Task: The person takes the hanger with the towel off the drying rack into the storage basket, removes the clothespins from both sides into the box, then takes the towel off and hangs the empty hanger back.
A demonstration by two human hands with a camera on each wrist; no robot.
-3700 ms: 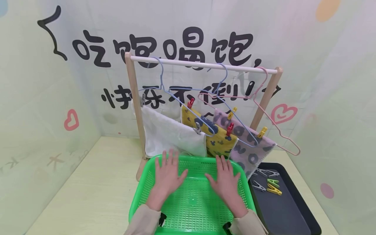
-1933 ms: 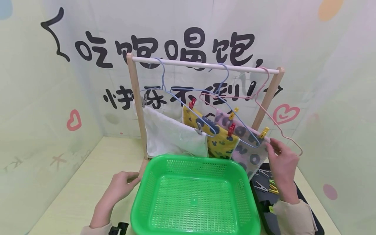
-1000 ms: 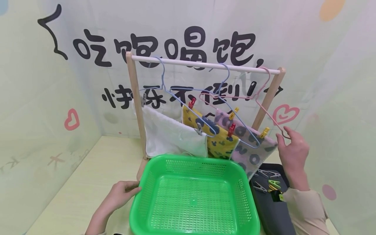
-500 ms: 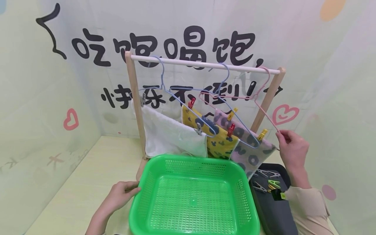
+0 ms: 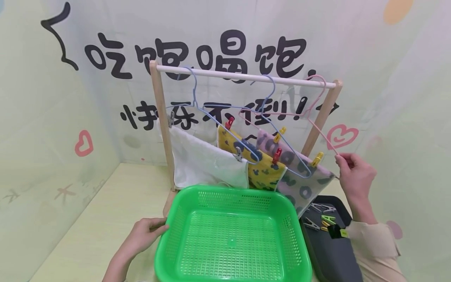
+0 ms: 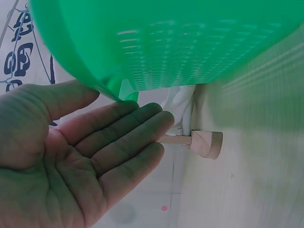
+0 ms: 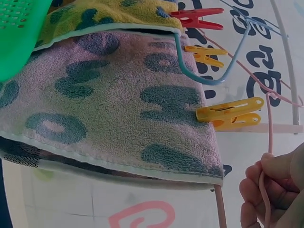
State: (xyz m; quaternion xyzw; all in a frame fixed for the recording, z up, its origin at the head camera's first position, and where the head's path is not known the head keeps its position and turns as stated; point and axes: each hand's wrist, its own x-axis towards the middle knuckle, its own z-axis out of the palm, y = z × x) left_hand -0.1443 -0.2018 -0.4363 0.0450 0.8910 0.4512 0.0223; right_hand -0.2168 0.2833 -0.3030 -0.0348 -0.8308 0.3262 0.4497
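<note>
My right hand (image 5: 356, 174) pinches the slanting wire of a pink clothes hanger (image 7: 270, 123) between thumb and fingers. From that hanger hangs a pink towel (image 7: 114, 90) with grey letters, held by two yellow clothespins (image 7: 230, 114). The hanger's hook sits over the white rail (image 5: 229, 75) near its right end. At the left rim of the green basket (image 5: 176, 203), my left hand (image 6: 90, 147) lies with fingers nearly straight, palm showing, thumb and fingertips at the rim. Beside the pink towel hang a yellow towel (image 5: 262, 162) with red clothespins and a white towel (image 5: 208, 160), both on blue hangers.
A wooden rack (image 5: 162, 117) carries the rail behind the basket. To the basket's right, partly under my right arm, stands a black tray (image 5: 332, 254) with several loose clothespins (image 5: 311, 224). Printed cloth walls close in the table (image 5: 95, 219) at the back and sides.
My hands have left the basket's inside. The right one touched the pink towel's corner, then took the pink hanger's wire; the hook now rides slightly higher. The left settled at the basket's left rim.
</note>
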